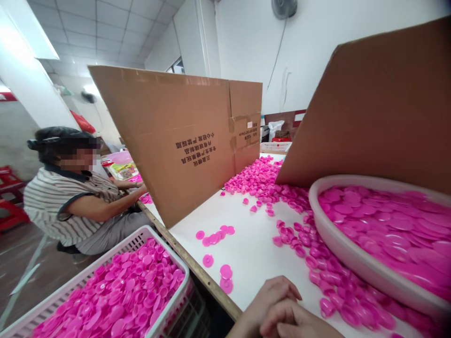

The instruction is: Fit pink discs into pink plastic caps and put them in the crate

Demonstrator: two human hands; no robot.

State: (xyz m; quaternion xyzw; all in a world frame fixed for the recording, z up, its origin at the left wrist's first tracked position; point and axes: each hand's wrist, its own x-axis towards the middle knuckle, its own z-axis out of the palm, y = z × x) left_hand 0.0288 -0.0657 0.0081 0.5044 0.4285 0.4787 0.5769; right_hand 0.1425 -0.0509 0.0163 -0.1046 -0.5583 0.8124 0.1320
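At the table's near edge my left hand (269, 296) and my right hand (299, 320) are clasped together, fingers curled over one another. Nothing shows in either hand, though the palms are hidden. To their left on the white tabletop (243, 253) lie flat pink plastic discs (226, 271), some overlapping. A long heap of small pink plastic cups (324, 277) runs close by on the right, spreading toward the back of the table.
A large pale tub (317, 206) of pink discs stands at right. Left of the table is a white basket (186, 267) full of pink pieces. Cardboard sheets (197, 122) stand upright on the tabletop. Beyond one, a person in a striped shirt (84, 197) sits working.
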